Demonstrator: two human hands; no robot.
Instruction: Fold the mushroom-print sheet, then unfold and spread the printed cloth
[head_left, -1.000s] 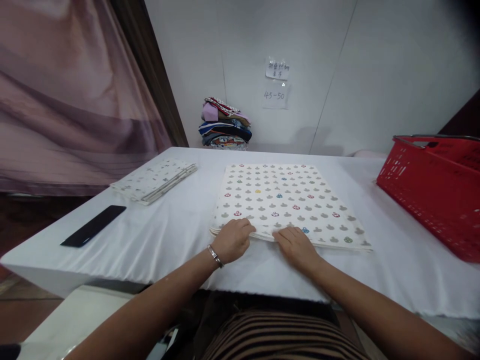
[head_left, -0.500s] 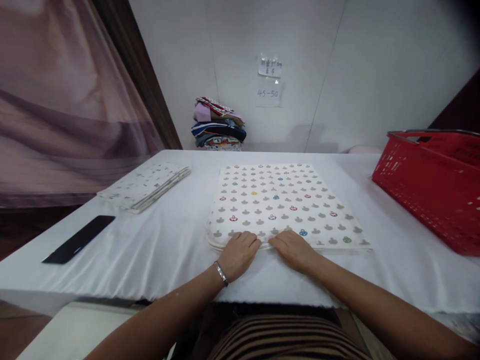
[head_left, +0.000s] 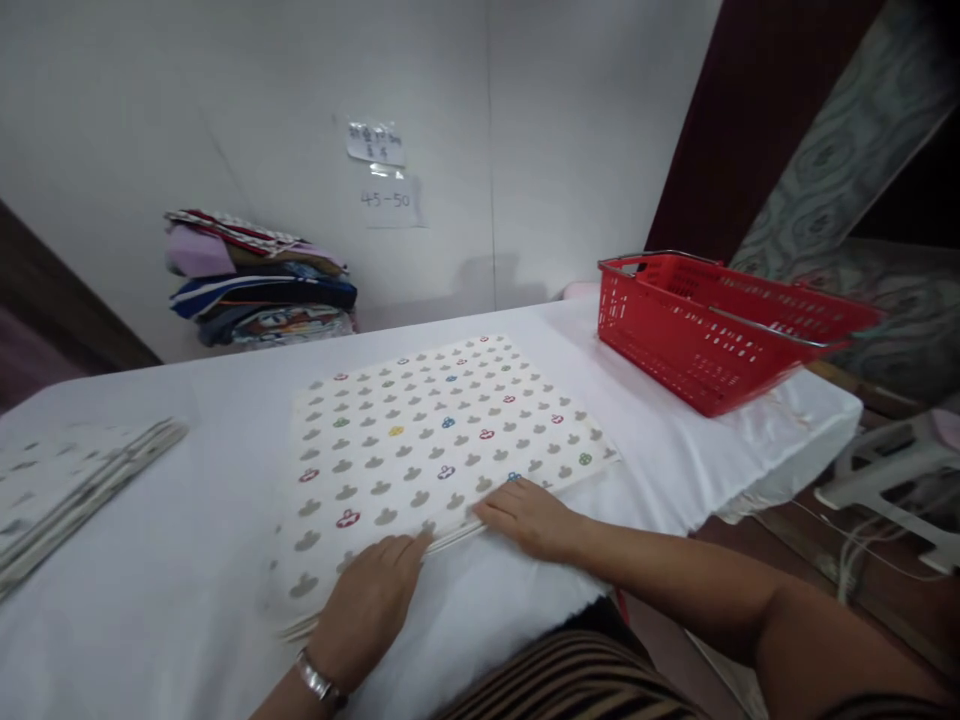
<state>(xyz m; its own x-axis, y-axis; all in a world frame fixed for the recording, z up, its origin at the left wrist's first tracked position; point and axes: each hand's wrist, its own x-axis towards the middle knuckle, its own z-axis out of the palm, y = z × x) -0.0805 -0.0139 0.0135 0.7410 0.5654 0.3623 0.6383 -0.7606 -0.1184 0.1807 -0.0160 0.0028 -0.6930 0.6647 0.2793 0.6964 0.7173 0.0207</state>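
A folded white cloth (head_left: 420, 430) printed with grey and coloured mushroom shapes lies flat on the white-covered table. Its near edge shows several layers. My left hand (head_left: 373, 590), a silver bracelet on the wrist, is closed over that edge towards the left, fingers on top and thumb hidden. Further right, my right hand (head_left: 529, 517) grips the same edge, its fingers bent over the print. A short stretch of layered edge shows between the two hands.
Another stack of folded printed cloth (head_left: 82, 480) lies at the left. A red plastic basket (head_left: 675, 345) with metal handles stands at the right end of the table (head_left: 217, 540). Piled fabrics (head_left: 262, 280) sit against the wall, left of two paper signs (head_left: 386, 200).
My view has swung to the right, so the cloth, fabrics and signs appear further left and more of the basket shows. Both hands stay on the cloth's near edge.
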